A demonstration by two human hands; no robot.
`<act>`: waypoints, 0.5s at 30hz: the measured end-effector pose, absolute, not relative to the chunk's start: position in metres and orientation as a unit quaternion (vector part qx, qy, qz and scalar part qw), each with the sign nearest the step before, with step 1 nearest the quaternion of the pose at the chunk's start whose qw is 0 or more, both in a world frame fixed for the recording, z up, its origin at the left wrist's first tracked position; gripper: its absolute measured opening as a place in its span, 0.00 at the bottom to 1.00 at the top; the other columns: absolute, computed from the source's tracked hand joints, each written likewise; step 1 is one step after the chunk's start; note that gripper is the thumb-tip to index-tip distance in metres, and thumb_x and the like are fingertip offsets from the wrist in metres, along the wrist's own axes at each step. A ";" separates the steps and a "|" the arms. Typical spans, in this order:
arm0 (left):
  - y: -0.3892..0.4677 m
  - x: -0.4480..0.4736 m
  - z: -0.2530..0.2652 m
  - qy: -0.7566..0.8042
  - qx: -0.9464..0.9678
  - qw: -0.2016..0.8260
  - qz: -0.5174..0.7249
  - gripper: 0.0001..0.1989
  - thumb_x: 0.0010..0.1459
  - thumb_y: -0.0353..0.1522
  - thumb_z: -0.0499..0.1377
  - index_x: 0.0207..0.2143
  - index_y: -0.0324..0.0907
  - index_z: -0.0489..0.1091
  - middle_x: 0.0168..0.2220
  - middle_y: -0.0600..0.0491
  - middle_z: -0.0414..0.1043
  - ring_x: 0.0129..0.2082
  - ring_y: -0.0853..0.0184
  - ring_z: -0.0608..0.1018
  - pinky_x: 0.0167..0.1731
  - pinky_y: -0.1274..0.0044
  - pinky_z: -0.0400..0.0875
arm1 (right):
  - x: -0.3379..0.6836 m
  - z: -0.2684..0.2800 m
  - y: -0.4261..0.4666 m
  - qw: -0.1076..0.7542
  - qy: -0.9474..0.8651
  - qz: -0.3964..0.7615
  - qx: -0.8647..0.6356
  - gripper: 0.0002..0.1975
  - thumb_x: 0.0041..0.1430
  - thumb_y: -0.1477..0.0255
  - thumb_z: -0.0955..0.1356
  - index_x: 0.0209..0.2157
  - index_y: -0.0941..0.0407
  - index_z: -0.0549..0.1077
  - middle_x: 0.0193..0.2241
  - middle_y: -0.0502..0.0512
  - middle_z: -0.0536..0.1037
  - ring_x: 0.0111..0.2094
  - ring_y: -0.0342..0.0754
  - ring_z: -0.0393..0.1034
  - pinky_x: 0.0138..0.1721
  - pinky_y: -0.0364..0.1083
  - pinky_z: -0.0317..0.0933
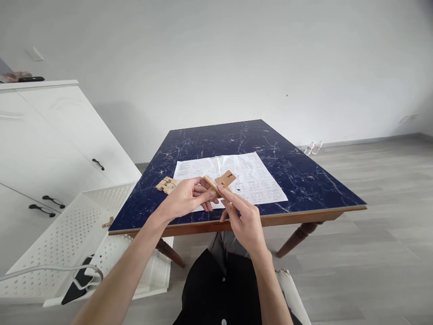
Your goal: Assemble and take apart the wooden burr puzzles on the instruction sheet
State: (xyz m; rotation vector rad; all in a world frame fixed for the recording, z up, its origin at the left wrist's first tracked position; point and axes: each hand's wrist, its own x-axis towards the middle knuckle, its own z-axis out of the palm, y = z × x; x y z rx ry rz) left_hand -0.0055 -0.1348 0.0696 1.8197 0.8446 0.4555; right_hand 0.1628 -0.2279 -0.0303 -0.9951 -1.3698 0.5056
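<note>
My left hand [189,196] is closed around a light wooden bar [210,182] above the table's near edge. From the other side my right hand [244,221] grips the same wooden work, its index finger laid along the bar. A flat wooden piece [228,178] with a dark mark on it sticks out just beyond the fingertips; whether it is joined to the bar, I cannot tell. The fingers hide much of the pieces. Under them lies a printed instruction sheet [267,185]. Left of my left hand, several small notched wooden blocks [165,184] sit together on the table.
The dark blue marble-patterned table [216,140] has a wooden edge in front of me. White perforated bins [81,212] and a white cabinet [57,135] stand at the left. A black device [79,282] with a white cable is among the bins. Plastic bottles [313,148] stand on the floor by the wall.
</note>
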 end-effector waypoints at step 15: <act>-0.134 -0.003 0.063 0.342 0.743 0.535 0.211 0.23 0.61 0.49 0.69 0.43 0.39 0.74 0.37 0.46 0.84 0.31 0.62 0.85 0.36 0.70 0.83 | 0.161 -0.032 -0.225 0.624 -0.599 0.204 -0.459 0.22 0.77 0.72 0.61 0.65 0.45 0.75 0.46 0.57 0.83 0.25 0.44 0.74 0.32 0.46 0.71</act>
